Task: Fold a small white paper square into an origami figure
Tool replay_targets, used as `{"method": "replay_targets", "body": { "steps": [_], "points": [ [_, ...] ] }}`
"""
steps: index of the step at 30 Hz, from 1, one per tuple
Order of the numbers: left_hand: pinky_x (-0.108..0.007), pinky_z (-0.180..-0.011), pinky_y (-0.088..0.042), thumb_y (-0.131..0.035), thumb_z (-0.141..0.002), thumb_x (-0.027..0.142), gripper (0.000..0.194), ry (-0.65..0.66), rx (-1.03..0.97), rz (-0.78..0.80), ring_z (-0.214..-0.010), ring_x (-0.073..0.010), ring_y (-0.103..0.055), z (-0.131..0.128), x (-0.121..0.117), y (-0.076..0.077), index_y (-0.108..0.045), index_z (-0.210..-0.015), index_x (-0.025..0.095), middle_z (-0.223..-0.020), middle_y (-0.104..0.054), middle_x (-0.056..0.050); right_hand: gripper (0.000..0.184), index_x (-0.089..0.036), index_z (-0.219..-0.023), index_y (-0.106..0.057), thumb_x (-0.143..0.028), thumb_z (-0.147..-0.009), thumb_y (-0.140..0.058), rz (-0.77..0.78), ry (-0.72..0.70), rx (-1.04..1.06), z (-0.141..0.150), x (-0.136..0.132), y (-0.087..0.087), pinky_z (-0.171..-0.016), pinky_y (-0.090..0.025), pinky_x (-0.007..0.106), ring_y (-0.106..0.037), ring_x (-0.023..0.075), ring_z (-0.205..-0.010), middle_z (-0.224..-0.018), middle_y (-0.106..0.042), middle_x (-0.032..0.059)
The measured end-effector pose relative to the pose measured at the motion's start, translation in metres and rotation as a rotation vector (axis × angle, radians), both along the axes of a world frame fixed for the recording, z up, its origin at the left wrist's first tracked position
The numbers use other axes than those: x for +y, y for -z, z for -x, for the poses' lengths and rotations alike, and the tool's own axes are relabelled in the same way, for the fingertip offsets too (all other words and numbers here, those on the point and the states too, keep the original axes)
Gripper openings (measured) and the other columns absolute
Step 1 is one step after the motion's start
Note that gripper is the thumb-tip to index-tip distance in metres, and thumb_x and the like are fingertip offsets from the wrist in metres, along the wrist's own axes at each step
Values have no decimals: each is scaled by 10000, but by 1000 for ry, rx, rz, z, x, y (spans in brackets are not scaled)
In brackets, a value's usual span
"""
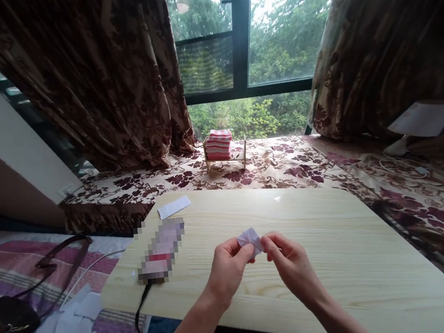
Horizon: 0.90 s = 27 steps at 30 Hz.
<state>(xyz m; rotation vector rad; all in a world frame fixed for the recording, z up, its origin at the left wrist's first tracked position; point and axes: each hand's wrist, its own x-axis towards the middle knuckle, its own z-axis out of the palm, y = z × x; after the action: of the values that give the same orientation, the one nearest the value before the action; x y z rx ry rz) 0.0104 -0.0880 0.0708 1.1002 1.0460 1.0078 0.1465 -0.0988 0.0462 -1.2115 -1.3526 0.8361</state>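
Note:
Between my two hands is a small piece of folded white paper (249,236), held just above the light wooden table. My left hand (230,264) pinches its left and lower part, with the thumb lying across the front. At the paper's right edge, my right hand (287,258) grips a corner between thumb and fingertips. Creases run across the paper, and its lower part is partly hidden by my left thumb.
On the table (319,283), a folded white strip (174,207) lies at the far left, near a blurred-out phone-like item (162,251) with a black cord. Torn papers (70,331) and a dark bag (9,324) rest on the bed. Folded striped cloths (220,146) and a lamp (421,120) stand beyond.

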Motion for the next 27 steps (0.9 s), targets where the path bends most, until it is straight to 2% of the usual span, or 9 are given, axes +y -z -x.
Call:
{"method": "replay_targets", "body": {
  "steps": [3,7,11,14,19,24,27],
  "points": [
    [-259,-653,-392,-594,-720,275,190,5,55,-39,-638,-125,-469,0,13,4,-668,-725,100,-643,-580,-23,172,-180,-909,-602,-322,-851,-525,-145,45,-128,-17,14,1,-651,-466,268,-576,154,-751,-849,-626,45],
    [-250,-620,-363,-567,-711,249,170,81,134,-110,-608,-114,-442,-11,45,21,-653,-690,104,-613,-559,-9,196,-185,-1012,-581,-267,-839,-535,-304,-83,-254,-42,49,8,-663,-475,286,-590,178,-850,-928,-627,66],
    [-236,-558,-304,-565,-684,197,134,181,168,-160,-554,-98,-392,-26,74,45,-641,-613,112,-535,-503,20,207,-174,-957,-627,-308,-853,-508,-152,-125,-241,-56,77,21,-694,-483,297,-601,181,-858,-943,-642,69],
    [-237,-555,-293,-590,-693,218,138,234,184,-200,-556,-99,-400,-35,88,59,-654,-629,113,-546,-511,19,209,-167,-871,-650,-320,-847,-509,-79,-143,-212,-63,83,33,-673,-480,288,-601,179,-825,-881,-643,58],
    [-253,-608,-363,-602,-735,279,171,241,203,-276,-633,-136,-490,-37,93,66,-664,-701,123,-668,-599,-26,153,-174,-871,-634,-282,-828,-534,-101,-83,-179,-65,79,40,-658,-470,274,-582,160,-776,-837,-625,37],
    [-257,-624,-383,-602,-754,307,193,169,242,-349,-670,-143,-497,-30,87,65,-666,-697,133,-727,-583,-37,105,-178,-784,-612,-221,-835,-530,-173,-86,-211,-57,76,40,-613,-439,252,-548,128,-676,-753,-593,11],
    [-247,-605,-380,-643,-726,317,209,123,260,-316,-662,-132,-476,-27,88,67,-681,-845,148,-735,-562,-23,105,-182,-767,-595,-191,-844,-525,-269,-15,-248,-54,75,40,-578,-420,244,-515,119,-640,-727,-572,5]
  ]
}}
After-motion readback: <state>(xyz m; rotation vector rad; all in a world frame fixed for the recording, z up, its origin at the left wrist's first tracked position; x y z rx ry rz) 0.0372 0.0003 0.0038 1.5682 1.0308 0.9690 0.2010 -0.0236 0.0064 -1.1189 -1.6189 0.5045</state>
